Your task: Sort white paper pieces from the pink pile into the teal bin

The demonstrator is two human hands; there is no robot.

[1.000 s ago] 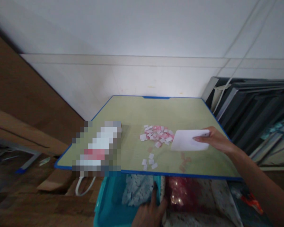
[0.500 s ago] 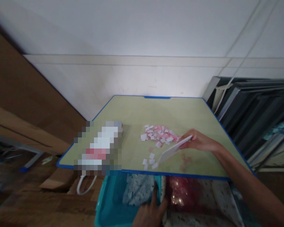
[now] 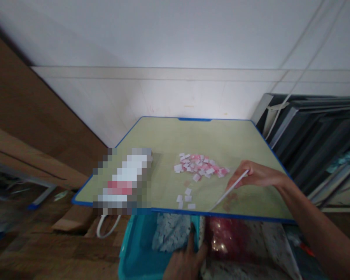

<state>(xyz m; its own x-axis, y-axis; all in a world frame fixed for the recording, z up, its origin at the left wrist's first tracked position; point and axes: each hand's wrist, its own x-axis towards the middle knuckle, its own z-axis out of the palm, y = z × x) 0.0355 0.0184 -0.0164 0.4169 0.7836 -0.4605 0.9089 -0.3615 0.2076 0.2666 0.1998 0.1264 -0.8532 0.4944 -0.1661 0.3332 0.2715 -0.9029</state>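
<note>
My right hand (image 3: 246, 175) grips a thin white flat card (image 3: 230, 191), seen nearly edge-on, its lower end touching or close to the table near the front edge. Left of that hand lies a heap of small white and pink square pieces (image 3: 196, 165). Several loose white squares (image 3: 188, 198) are scattered nearer the front edge. Below the table, my left hand (image 3: 185, 258) grasps the right wall of a turquoise bin (image 3: 128, 241), index finger inside, thumb on the other side. Many small whitish pieces (image 3: 172, 231) fill part of the bin.
The pale green table (image 3: 163, 136) has a blue rim. A blurred-out item (image 3: 125, 175) lies at its left, with a white loop hanging below. Right of the bin is a red shiny bundle (image 3: 224, 237). Dark panels (image 3: 315, 128) lean at the right, brown boards (image 3: 32, 105) at the left.
My right hand has moved right and the card has swung with it, now steeper and edge-on, away from the loose squares. My left hand keeps its place on the bin.
</note>
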